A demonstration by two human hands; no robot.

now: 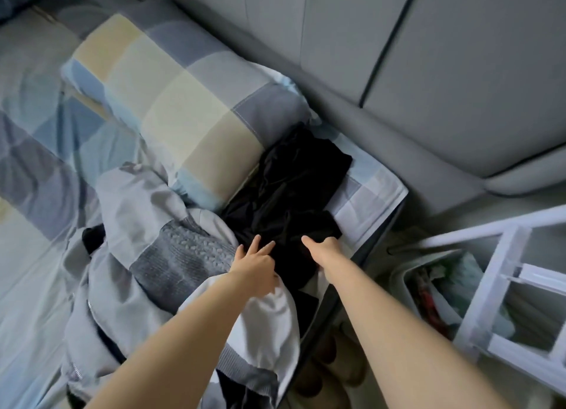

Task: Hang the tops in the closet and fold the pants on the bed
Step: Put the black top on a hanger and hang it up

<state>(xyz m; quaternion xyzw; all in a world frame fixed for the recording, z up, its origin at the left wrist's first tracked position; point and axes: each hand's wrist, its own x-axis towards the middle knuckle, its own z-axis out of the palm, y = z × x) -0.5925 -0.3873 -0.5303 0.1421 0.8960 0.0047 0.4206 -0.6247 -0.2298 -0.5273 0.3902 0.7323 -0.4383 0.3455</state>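
Note:
A black garment (294,188) lies crumpled on the bed (36,255) near its right corner, beside a checked pillow (171,102). My left hand (254,263) rests with straight fingers on the black garment's near edge. My right hand (326,248) grips the same garment a little to the right, thumb out and fingers curled into the cloth. A grey and white jacket with a knitted panel (159,255) is heaped to the left, under my left forearm. I cannot tell whether the black garment is a top or pants.
A grey padded headboard (428,71) stands behind the bed. To the right, on the floor, are a white shelf frame (505,292) and a bin with bags (438,286). Brown slippers (327,369) lie below the bed's edge.

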